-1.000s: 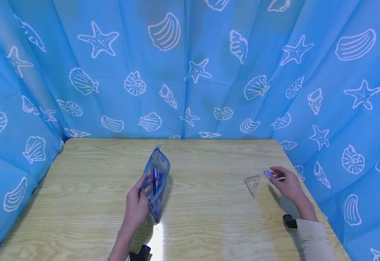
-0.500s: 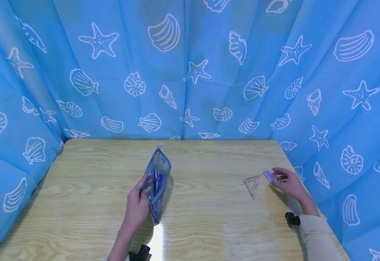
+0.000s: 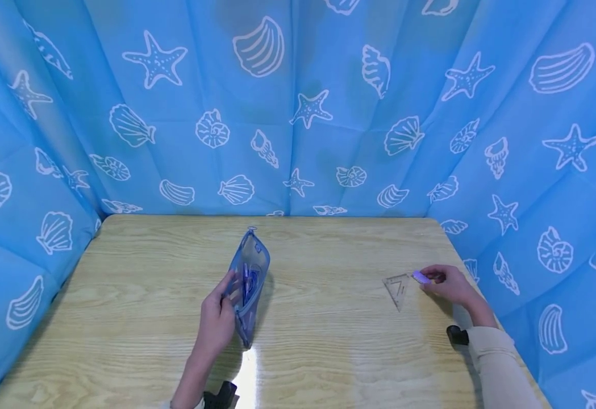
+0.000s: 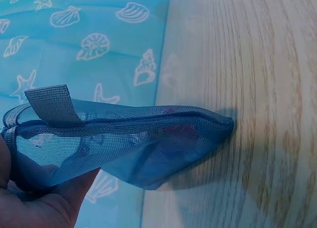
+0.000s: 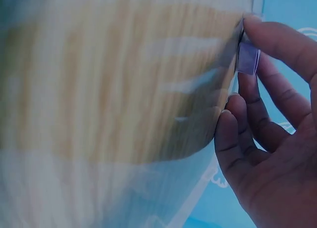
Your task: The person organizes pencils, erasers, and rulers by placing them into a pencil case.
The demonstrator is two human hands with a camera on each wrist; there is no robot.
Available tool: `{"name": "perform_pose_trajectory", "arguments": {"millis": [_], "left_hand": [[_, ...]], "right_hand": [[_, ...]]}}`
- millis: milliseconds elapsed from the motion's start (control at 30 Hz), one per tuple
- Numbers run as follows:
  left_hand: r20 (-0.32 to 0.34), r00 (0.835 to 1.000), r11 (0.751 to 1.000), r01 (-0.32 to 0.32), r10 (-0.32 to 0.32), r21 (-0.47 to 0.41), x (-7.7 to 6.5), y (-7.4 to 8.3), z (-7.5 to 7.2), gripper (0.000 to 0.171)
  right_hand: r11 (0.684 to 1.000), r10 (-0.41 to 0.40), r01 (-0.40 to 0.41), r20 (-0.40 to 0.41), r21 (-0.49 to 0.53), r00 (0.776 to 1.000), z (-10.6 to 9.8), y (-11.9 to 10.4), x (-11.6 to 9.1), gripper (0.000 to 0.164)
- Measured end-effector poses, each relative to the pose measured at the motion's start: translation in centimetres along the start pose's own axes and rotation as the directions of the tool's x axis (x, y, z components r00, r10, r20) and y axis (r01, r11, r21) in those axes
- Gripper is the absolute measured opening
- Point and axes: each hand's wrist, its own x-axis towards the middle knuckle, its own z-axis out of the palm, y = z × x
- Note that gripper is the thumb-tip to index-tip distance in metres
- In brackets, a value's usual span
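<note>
My left hand [image 3: 216,326] grips a blue mesh pencil case [image 3: 245,326] by its side, thumb at the zipped edge. The case gapes open at the top, and purple and blue items [image 3: 249,284] show inside it. In the left wrist view the mesh case [image 4: 124,134] slants with one lower corner close over the table. Over at the right, my right hand [image 3: 450,285] pinches a small purple eraser [image 3: 420,277] between thumb and fingers, low at the table. The right wrist view has the eraser [image 5: 247,59] at the fingertips, its other end hidden by the thumb.
A clear triangular set square [image 3: 396,278] lies flat just left of the eraser. The wooden table [image 3: 328,352] ends at a blue shell-patterned curtain [image 3: 298,153] behind and at both sides. A black wrist camera [image 3: 457,335] sits on my right wrist.
The right fingers, spread around the eraser half a second ago, have closed on it, and it has tilted. The left hand and pencil case have barely moved.
</note>
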Motion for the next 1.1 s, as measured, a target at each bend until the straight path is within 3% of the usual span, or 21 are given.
{"name": "perform_pose_trajectory", "arguments": {"millis": [367, 733, 1100], "left_hand": [[-0.005, 1.000, 1.000, -0.002, 0.002, -0.002, 0.1, 0.0, -0.1, 0.058], [-0.018, 1.000, 0.999, -0.018, 0.017, -0.028, 0.1, -0.1, 0.0, 0.058], [-0.015, 1.000, 1.000, -0.006, 0.006, -0.015, 0.1, 0.1, 0.0, 0.058]], "right_hand": [[0.997, 0.071, -0.071, 0.000, -0.019, 0.997, -0.1, -0.2, -0.1, 0.040], [0.999, 0.027, -0.027, -0.011, -0.040, 1.000, -0.4, -0.5, -0.2, 0.035], [0.998, 0.009, -0.006, -0.056, 0.055, 0.998, -0.6, -1.1, -0.7, 0.033]]}}
